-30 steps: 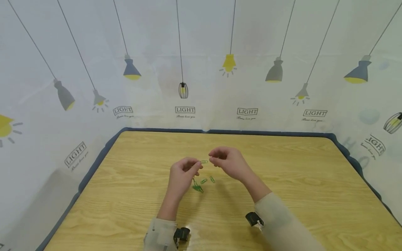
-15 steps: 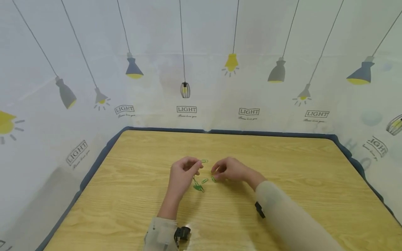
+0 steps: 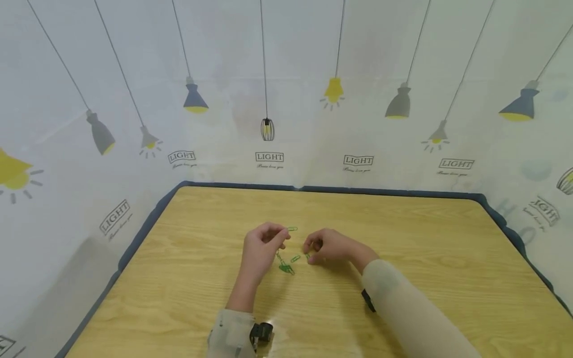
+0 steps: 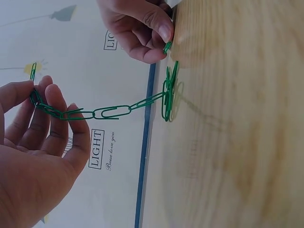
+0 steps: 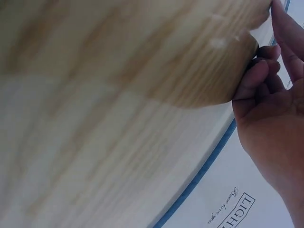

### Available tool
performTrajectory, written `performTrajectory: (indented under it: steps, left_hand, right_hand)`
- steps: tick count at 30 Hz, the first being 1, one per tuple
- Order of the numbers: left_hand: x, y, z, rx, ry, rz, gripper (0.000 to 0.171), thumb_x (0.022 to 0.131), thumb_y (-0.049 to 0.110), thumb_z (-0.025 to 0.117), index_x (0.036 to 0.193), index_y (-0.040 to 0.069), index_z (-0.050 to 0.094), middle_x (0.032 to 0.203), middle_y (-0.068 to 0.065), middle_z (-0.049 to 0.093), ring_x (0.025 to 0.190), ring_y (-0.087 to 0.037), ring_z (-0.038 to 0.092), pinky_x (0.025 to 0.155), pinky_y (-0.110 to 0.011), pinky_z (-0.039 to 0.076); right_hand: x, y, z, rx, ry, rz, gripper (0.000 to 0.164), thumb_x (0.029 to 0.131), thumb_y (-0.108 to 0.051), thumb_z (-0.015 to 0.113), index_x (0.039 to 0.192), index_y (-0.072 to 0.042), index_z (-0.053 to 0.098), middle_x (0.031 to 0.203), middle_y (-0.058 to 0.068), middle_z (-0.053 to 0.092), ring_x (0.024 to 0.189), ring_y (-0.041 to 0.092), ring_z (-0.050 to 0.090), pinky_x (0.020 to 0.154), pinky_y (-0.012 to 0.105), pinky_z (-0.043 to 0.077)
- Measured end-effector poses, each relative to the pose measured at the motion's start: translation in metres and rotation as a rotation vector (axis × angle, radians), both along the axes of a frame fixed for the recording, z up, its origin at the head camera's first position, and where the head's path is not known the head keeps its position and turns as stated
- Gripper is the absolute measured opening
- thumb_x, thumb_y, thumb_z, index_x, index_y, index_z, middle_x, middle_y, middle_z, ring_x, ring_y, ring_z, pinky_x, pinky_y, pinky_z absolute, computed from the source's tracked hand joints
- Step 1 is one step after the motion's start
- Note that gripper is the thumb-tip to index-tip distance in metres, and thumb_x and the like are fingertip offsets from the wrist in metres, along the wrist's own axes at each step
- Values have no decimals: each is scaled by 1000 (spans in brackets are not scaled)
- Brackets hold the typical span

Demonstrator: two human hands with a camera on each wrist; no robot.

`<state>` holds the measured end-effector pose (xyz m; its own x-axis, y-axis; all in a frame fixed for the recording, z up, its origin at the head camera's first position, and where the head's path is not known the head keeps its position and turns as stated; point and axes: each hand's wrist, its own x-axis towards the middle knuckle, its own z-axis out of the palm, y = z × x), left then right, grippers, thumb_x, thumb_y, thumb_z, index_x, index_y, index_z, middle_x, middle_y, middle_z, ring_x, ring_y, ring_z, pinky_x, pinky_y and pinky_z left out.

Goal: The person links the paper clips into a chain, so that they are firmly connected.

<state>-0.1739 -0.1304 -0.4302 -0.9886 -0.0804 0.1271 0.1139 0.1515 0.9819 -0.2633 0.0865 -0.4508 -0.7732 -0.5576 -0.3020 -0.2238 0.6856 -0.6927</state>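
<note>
Your left hand (image 3: 259,248) pinches the green paperclip chain (image 4: 94,114) near its upper end; your right hand (image 3: 335,247) pinches a single clip (image 4: 167,46) down at the tabletop (image 3: 425,233). Likely featherlight, springy wire, slightly slick: take it by one rounded end. The chain droops to a clip heap (image 4: 167,97); one loose clip (image 3: 295,258) lies near.

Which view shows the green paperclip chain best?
Left wrist: the green paperclip chain appears up close, its links distinct, running from the left hand. The head view shows it small, partly hidden by that hand; the right wrist view shows none.
</note>
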Motion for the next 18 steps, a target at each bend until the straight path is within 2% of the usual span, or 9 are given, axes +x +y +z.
performTrajectory:
  steps: [4, 12, 15, 18]
  left_hand:
    - [0, 1, 2, 2, 4, -5, 23, 104, 23, 72, 113, 3, 76, 104, -8, 79, 83, -17, 70, 90, -52, 61]
    - [0, 3, 3, -2, -5, -1, 19, 103, 25, 72, 109, 7, 77, 102, -7, 79, 82, -16, 70, 85, -49, 61]
    - [0, 4, 3, -9, -15, -2, 21, 103, 24, 72, 110, 5, 77, 102, -7, 79, 82, -16, 69, 85, -48, 62]
    - [-1, 6, 2, -19, -16, 0, 21, 103, 24, 73, 110, 5, 77, 102, -7, 79, 82, -16, 70, 82, -42, 62]
  right_hand:
    - [2, 1, 1, -6, -18, -1, 13, 94, -15, 83, 102, -16, 73, 91, 0, 58, 88, 18, 53, 80, 33, 42]
    - [4, 3, 3, 1, -14, -12, 13, 93, -14, 84, 98, -14, 72, 92, 2, 61, 88, 18, 55, 79, 32, 44]
    - [5, 3, 7, 37, 11, 14, 14, 91, -13, 84, 95, -13, 71, 92, 2, 64, 86, 18, 56, 78, 32, 46]
    - [5, 3, 13, 83, 64, 60, 13, 91, -11, 83, 93, -15, 72, 90, 0, 66, 84, 16, 58, 77, 31, 48]
